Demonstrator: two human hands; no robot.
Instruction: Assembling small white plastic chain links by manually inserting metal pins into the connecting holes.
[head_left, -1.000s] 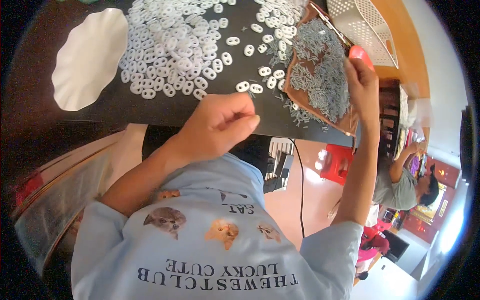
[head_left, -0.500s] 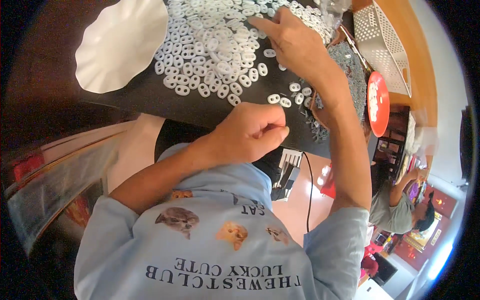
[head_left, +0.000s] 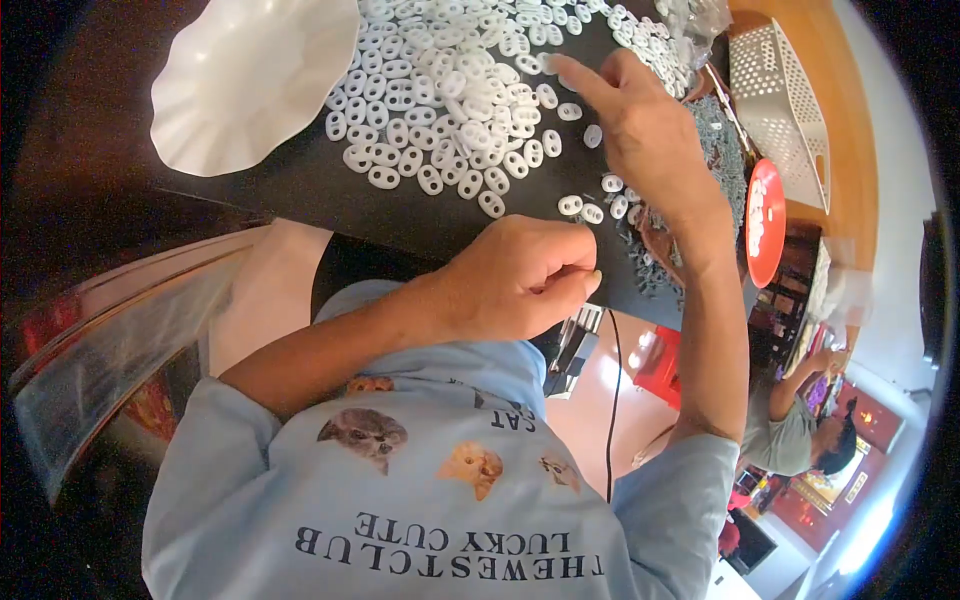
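Many small white oval pieces with two holes [head_left: 430, 110] lie heaped on a dark table [head_left: 300, 180]. My right hand [head_left: 650, 130] reaches over the pile's right side. Its index finger is stretched out, the tip at a white piece among the loose ones; the other fingers are curled beneath, partly hidden. My left hand [head_left: 530, 275] is closed at the table's near edge, thumb against the curled fingers. Whatever it holds, if anything, is hidden. Several loose white pieces [head_left: 592, 213] lie between my two hands.
A white wavy-rimmed dish [head_left: 250, 85] stands at the left. At right are a heap of grey bits [head_left: 715, 140], a red plate [head_left: 766, 225] with white pieces and a white perforated basket [head_left: 775, 110]. A person [head_left: 800, 430] is in the background.
My right index finger has moved out of the pile, rightward and a little nearer to me. My left hand stays closed in about the same place. The whole view has shifted slightly.
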